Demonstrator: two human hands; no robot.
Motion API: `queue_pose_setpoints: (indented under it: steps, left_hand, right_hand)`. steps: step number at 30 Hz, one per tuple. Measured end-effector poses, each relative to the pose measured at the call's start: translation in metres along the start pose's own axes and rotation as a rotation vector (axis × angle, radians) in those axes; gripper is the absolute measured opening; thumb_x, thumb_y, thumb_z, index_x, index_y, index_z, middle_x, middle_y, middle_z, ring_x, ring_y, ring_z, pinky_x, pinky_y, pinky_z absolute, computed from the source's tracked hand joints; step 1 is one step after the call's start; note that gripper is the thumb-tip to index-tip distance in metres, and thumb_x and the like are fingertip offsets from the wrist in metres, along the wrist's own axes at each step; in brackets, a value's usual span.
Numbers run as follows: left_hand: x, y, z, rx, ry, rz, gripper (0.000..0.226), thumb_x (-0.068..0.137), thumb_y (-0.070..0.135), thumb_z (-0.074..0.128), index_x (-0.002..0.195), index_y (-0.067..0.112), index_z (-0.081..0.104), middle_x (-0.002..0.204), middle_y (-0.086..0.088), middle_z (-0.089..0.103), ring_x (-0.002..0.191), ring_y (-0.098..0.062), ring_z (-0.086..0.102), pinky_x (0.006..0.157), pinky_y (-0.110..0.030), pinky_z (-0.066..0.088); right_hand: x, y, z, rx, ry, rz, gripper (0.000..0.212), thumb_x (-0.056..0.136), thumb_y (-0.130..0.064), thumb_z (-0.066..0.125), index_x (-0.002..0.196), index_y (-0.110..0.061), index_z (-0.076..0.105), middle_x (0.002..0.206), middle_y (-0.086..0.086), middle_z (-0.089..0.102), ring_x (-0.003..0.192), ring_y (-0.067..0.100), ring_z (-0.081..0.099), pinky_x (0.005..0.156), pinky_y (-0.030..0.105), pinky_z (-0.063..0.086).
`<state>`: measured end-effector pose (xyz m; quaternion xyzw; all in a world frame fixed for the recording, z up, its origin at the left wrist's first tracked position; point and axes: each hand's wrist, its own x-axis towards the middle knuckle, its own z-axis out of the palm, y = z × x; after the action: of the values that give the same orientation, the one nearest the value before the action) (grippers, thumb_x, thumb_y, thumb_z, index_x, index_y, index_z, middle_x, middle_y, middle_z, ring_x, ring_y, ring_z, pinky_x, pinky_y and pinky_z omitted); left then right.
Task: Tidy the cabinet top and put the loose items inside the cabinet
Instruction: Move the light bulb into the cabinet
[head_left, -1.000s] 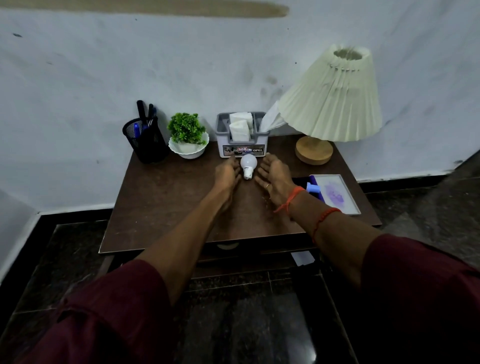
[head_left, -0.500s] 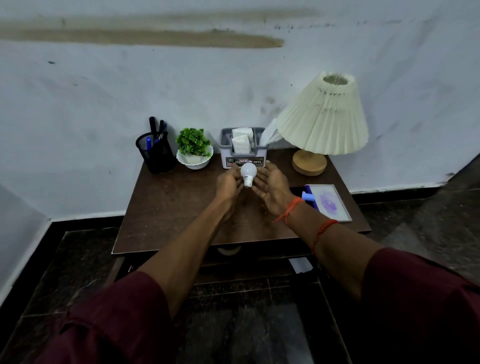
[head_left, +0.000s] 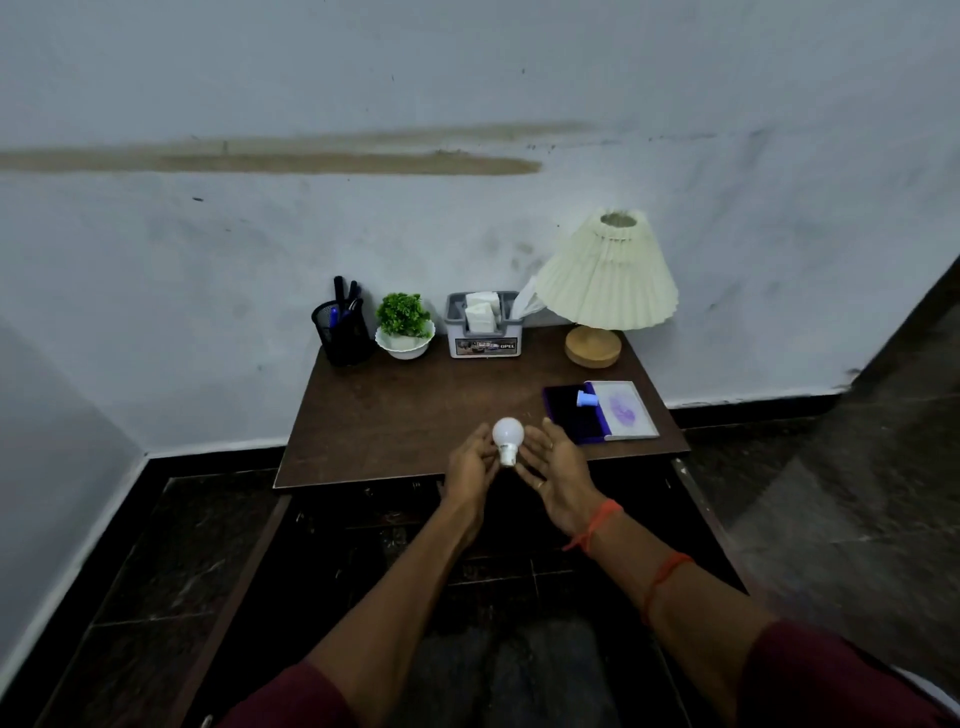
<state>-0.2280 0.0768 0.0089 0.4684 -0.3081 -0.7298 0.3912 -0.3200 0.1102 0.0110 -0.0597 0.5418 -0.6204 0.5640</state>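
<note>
Brown wooden cabinet top (head_left: 410, 415) | white round light bulb (head_left: 508, 434) pinched by left hand (head_left: 470, 462), right hand (head_left: 560, 462) cupped open beside | stowing pending

Along the back edge of the cabinet top (head_left: 415, 405), from the left corner to the right, stand a black mesh pen holder (head_left: 343, 338) with pens, a small green plant in a white bowl (head_left: 404, 325), a grey tissue box (head_left: 484, 332) and a table lamp (head_left: 605, 275) with a pleated cream shade. Behind them is a pale wall (head_left: 260, 260) marked by a long brown streak (head_left: 311, 161). Dark floor tiles (head_left: 857, 493) lie around.
</note>
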Motion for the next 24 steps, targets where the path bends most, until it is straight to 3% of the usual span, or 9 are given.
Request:
queue_pose_setpoints:
  steps: [3, 6, 10, 16, 21, 24]
  left_hand:
    - [-0.024, -0.025, -0.008, -0.036, -0.01, -0.021, 0.04, 0.1, 0.006, 0.036, 0.138, 0.002, 0.047, 0.105, -0.008, 0.065, 0.095, -0.018, 0.061, 0.083, -0.024, 0.049]
    - [-0.039, -0.048, -0.017, -0.031, -0.011, -0.036, 0.043, 0.098, 0.001, 0.034, 0.14, 0.001, 0.044, 0.128, -0.015, 0.058, 0.107, -0.021, 0.058, 0.088, -0.027, 0.047]
    - [-0.051, -0.07, -0.025, -0.019, 0.004, -0.067, 0.045, 0.098, -0.001, 0.032, 0.142, 0.001, 0.041, 0.14, -0.016, 0.052, 0.124, -0.025, 0.053, 0.098, -0.031, 0.044]
    - [-0.045, -0.086, -0.028, -0.023, 0.024, -0.099, 0.045, 0.097, -0.001, 0.033, 0.141, 0.0, 0.042, 0.14, -0.018, 0.052, 0.117, -0.022, 0.053, 0.089, -0.026, 0.047]
    - [-0.018, -0.099, -0.03, -0.01, 0.045, -0.148, 0.047, 0.095, -0.004, 0.033, 0.142, 0.0, 0.042, 0.142, -0.018, 0.051, 0.131, -0.029, 0.05, 0.104, -0.034, 0.042]
    - [0.0, -0.108, -0.031, -0.007, 0.048, -0.165, 0.047, 0.095, -0.004, 0.034, 0.141, 0.002, 0.043, 0.139, -0.016, 0.053, 0.129, -0.029, 0.052, 0.102, -0.034, 0.043]
  right_hand:
    - [-0.018, 0.019, -0.022, 0.006, 0.02, 0.023, 0.047, 0.101, -0.038, 0.04, 0.133, -0.006, 0.054, 0.135, 0.006, 0.058, 0.107, 0.015, 0.056, 0.07, 0.025, 0.046]
    - [-0.03, 0.039, -0.042, 0.029, 0.044, 0.04, 0.047, 0.101, -0.037, 0.043, 0.131, -0.005, 0.056, 0.131, 0.007, 0.061, 0.096, 0.011, 0.061, 0.07, 0.026, 0.047]
    - [-0.04, 0.057, -0.059, 0.041, 0.07, 0.072, 0.049, 0.101, -0.038, 0.043, 0.135, -0.004, 0.054, 0.137, 0.008, 0.059, 0.109, 0.016, 0.058, 0.069, 0.026, 0.047]
    - [-0.033, 0.063, -0.071, 0.045, 0.08, 0.099, 0.049, 0.102, -0.037, 0.039, 0.137, -0.005, 0.051, 0.138, 0.009, 0.057, 0.103, 0.015, 0.059, 0.071, 0.026, 0.047]
    - [-0.009, 0.072, -0.076, 0.063, 0.109, 0.126, 0.046, 0.103, -0.033, 0.038, 0.137, -0.004, 0.051, 0.136, 0.01, 0.058, 0.089, 0.009, 0.06, 0.071, 0.025, 0.047]
    - [0.005, 0.074, -0.079, 0.039, 0.128, 0.134, 0.039, 0.102, -0.024, 0.041, 0.131, -0.003, 0.056, 0.128, 0.012, 0.062, 0.09, 0.012, 0.062, 0.071, 0.025, 0.048]
